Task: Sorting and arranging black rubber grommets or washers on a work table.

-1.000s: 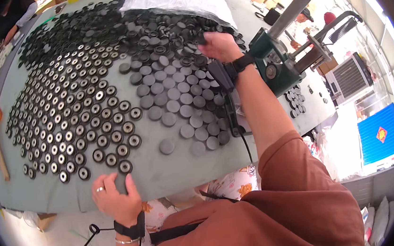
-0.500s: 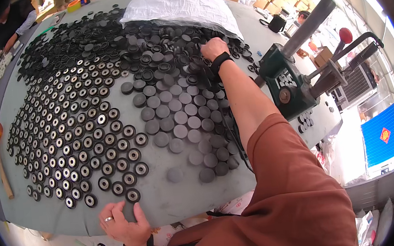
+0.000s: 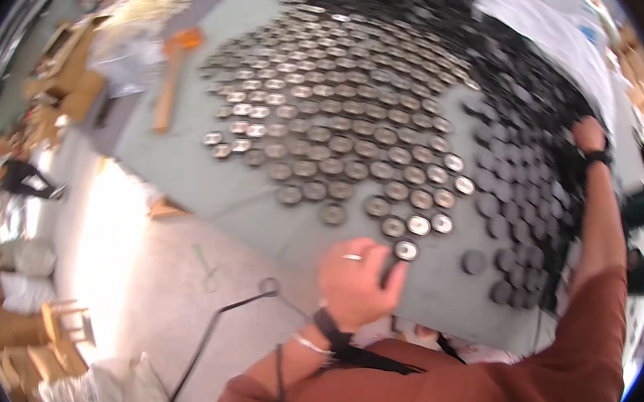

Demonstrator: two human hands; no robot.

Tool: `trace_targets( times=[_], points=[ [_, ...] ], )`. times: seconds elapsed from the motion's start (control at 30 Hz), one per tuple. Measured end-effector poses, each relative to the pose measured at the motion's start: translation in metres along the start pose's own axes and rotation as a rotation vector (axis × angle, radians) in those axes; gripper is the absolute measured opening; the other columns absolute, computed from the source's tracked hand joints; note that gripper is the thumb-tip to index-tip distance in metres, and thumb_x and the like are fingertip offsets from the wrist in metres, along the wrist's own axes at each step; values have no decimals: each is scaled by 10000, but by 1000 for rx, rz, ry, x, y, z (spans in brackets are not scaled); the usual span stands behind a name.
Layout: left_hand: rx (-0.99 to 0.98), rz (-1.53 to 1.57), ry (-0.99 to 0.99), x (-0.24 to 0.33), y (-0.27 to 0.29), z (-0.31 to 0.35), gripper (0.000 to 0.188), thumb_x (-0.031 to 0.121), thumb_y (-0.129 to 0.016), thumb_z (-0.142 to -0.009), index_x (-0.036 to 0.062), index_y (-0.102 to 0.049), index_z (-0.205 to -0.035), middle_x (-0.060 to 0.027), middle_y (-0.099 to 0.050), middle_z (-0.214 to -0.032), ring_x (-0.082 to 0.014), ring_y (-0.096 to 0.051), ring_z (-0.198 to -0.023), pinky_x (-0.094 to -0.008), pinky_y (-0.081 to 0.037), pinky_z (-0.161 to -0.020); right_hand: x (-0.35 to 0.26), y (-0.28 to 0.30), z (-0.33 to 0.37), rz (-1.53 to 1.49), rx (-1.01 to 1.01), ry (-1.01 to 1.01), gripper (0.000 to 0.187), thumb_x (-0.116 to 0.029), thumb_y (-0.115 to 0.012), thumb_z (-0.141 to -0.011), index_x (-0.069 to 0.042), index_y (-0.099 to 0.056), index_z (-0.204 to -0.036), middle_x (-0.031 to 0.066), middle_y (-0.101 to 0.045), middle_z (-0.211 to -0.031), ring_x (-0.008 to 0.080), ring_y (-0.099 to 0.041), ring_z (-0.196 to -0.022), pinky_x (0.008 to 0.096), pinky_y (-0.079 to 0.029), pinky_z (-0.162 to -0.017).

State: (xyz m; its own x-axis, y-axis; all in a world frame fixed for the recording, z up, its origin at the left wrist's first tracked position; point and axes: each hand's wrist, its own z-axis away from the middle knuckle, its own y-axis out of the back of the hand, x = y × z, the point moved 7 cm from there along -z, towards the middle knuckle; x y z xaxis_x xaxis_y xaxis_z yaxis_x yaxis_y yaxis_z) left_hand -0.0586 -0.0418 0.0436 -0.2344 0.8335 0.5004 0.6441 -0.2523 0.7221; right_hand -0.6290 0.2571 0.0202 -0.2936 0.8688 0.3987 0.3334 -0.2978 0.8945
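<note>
My left hand (image 3: 357, 283), with a ring and a black wrist strap, is over the table's near edge. Its thumb and index finger close round a black wheel with a metal bearing centre (image 3: 406, 250), at the near end of the laid-out wheels; motion smears the fingers. Many similar bearing wheels (image 3: 358, 170) lie in rows beyond it. On the far right my right hand (image 3: 588, 135) reaches to the edge of the dark round caps (image 3: 525, 174). Its fingers are blurred and partly hidden, so what it holds does not show.
A mallet with an orange head (image 3: 184, 40) lies near the table's left edge. A white sack (image 3: 546, 32) covers part of the dark heap. Part of a green press (image 3: 640, 218) stands beyond my right arm. A black cable (image 3: 217, 316) hangs at the left.
The view has swung left, showing more floor. My left hand's thumb and index finger have closed on the nearest bearing wheel. My right hand stays by the dark caps.
</note>
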Motion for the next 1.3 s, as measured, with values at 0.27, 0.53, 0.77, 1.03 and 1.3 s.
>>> trace_targets(
  times=[0.27, 0.53, 0.77, 1.03, 1.3],
  points=[
    [84, 17, 35, 3, 9, 17, 240, 277, -688, -670, 124, -582, -821, -21, -541, -823, -226, -524, -746, -347, -387, -626, -59, 82, 25, -1409, 6, -325, 357, -379, -409, -911, -77, -543, -774, -6, -419, -506, 106, -376, -377, 273, -294, -346],
    [30, 36, -59, -12, 11, 8, 140, 183, -619, -642, 78, -559, -713, -97, -540, -702, -302, -526, -668, -413, -420, -593, -213, 294, 234, -1408, -252, 264, 278, -276, -551, -859, -10, -628, -851, -15, -549, -677, 56, -501, -597, 204, -404, -548],
    [61, 3, -40, -10, -5, 7, 251, 195, -697, -648, 82, -571, -834, -49, -548, -864, -255, -532, -822, -364, -409, -683, -253, 196, 310, -1634, -728, -158, 185, -126, -617, -822, 35, -600, -914, 37, -594, -745, 82, -562, -618, 207, -501, -563],
    [65, -17, -42, 0, -1, 14, 246, 191, -696, -651, 79, -568, -830, -48, -546, -872, -249, -524, -830, -360, -401, -688, -278, 193, 293, -1646, -838, -72, 229, -97, -655, -785, 62, -574, -928, 45, -583, -732, 90, -557, -614, 216, -512, -542],
    [73, -14, -39, -5, -1, 12, 255, 189, -701, -645, 74, -571, -832, -50, -544, -870, -251, -523, -821, -358, -397, -685, -291, 187, 285, -1540, -1038, -26, 256, -144, -702, -755, 49, -571, -859, 74, -606, -717, 110, -585, -578, 217, -517, -511]
  ],
)
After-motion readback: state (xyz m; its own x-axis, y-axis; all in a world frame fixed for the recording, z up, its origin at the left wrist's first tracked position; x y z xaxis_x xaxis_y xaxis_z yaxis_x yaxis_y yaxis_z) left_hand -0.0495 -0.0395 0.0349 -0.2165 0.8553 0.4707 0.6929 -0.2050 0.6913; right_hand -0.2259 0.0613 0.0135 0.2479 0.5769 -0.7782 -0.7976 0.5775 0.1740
